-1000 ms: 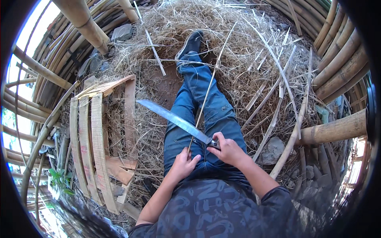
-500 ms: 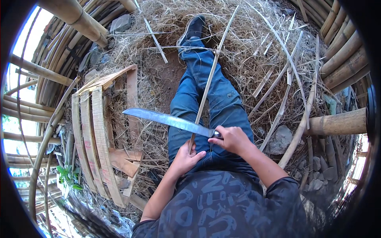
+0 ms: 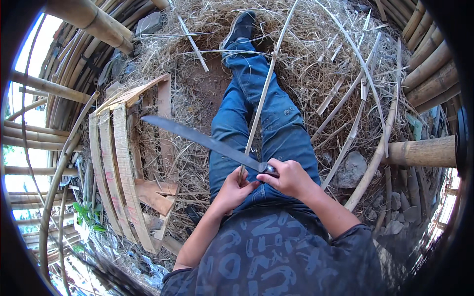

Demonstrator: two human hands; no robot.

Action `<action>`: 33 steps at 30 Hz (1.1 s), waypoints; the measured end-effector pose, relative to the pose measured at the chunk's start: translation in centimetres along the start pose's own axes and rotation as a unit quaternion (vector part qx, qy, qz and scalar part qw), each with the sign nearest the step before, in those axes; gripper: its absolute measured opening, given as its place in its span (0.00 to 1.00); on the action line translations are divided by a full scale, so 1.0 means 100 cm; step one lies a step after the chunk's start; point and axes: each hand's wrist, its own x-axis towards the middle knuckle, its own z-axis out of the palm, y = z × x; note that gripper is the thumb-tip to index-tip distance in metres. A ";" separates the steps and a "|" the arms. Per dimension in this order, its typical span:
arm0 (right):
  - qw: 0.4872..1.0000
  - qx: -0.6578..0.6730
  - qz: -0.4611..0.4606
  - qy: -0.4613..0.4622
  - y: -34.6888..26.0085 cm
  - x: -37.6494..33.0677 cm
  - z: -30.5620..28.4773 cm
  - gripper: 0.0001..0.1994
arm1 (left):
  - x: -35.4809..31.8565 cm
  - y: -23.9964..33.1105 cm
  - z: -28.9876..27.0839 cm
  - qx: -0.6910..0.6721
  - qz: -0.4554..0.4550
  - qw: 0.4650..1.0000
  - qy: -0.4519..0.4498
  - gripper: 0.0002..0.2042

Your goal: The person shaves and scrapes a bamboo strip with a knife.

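We noted: right hand (image 3: 292, 178), angled toward ten o'clock, clenching machete (image 3: 197, 138); left hand (image 3: 232, 193), toward one, curled round bamboo strip (image 3: 262, 106).

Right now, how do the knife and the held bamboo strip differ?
Look: the knife has a broad grey blade; the bamboo strip is thin and pale tan.
Pose: the knife's blade points up-left; the bamboo strip runs up and slightly right.
Hold: right hand on the knife, left hand on the bamboo strip.
Shared: both long; they cross in view.

Dark patterned shirt (image 3: 271, 251), blue jeans (image 3: 285, 130)
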 end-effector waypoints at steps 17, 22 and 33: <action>0.993 -0.117 -0.035 0.009 0.009 0.014 0.003 0.27 | -0.020 0.021 0.005 0.174 0.040 0.981 0.072 0.16; 0.996 -0.079 -0.022 0.025 0.019 0.024 -0.007 0.25 | -0.023 0.026 0.007 0.138 0.018 0.989 0.049 0.16; 0.992 -0.126 -0.023 0.001 0.023 0.024 -0.006 0.26 | -0.026 0.018 0.004 0.100 -0.031 0.994 0.033 0.16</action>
